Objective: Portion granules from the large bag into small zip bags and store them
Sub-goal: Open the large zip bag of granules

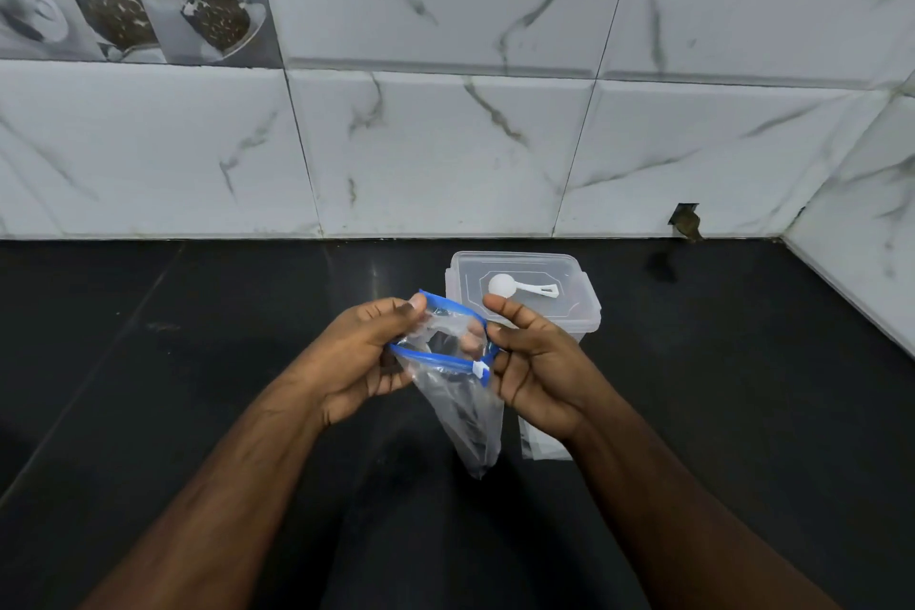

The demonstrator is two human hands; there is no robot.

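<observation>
I hold a small clear zip bag (465, 411) with a blue zip strip and a white slider above the black counter, its mouth pulled open. My left hand (366, 357) pinches the left side of the mouth. My right hand (534, 362) grips the right side, some fingers inside the mouth, thumb raised. The bag hangs down to a point and looks empty. Behind the hands stands a clear plastic container (584, 307) with its lid on. A white scoop (520, 287) lies on that lid. The large bag of granules is not in view.
Several flat clear bags (542, 446) lie on the black counter (198, 362) under my right wrist. A marble-tiled wall (445, 139) runs along the back and turns forward at the right corner.
</observation>
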